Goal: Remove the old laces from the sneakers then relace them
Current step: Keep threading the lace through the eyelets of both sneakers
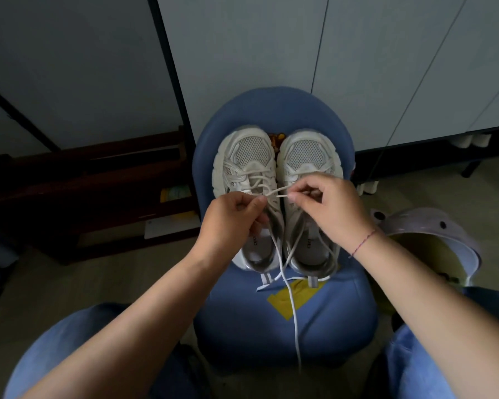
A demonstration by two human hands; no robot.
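Two off-white mesh sneakers (277, 197) (toes pointing away); left hand (231, 223) and right hand (329, 208) each pinch pale lace (274, 193).

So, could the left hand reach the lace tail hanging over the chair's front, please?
Probably yes: the lace tail lies uncovered on the blue chair, though the left hand pinches the lace loop and must let go first.

No text can be read for certain. The only print is a short dark mark on each grey insole: one on the left insole (256, 250) of the sneaker at 9 o'clock (248, 152), and one on the right insole (311, 250) of the sneaker at 3 o'clock (308, 155). Both marks are turned sideways and too small to decipher.
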